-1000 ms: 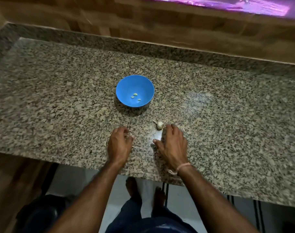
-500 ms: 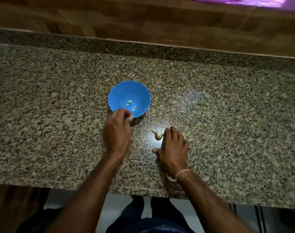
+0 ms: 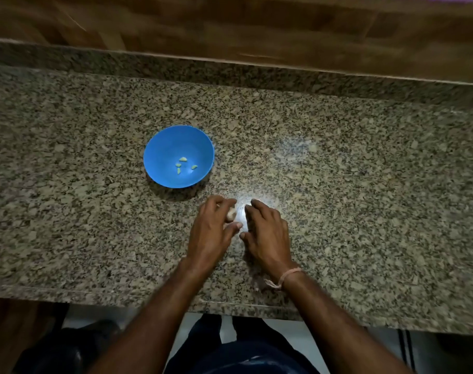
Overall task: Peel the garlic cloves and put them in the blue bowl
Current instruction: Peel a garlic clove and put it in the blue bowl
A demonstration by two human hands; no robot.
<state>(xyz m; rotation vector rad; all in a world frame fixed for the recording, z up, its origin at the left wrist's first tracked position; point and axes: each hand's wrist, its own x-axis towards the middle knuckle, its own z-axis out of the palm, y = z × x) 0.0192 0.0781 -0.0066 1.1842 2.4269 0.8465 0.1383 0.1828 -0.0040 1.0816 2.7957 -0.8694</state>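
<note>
While left hand pinches garlic, right hand spread; blue bowl near.

speckled granite countertop, blue bowl standing on it, right hand resting on it

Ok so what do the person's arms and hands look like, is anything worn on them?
Both forearms are bare, with no sleeves showing and no gloves on either of the hands. The left hand carries nothing that can be seen: no ring, watch or band. The right hand has a thin pale pinkish thread bracelet tied round the wrist, with a short loose end hanging from the knot.
</note>
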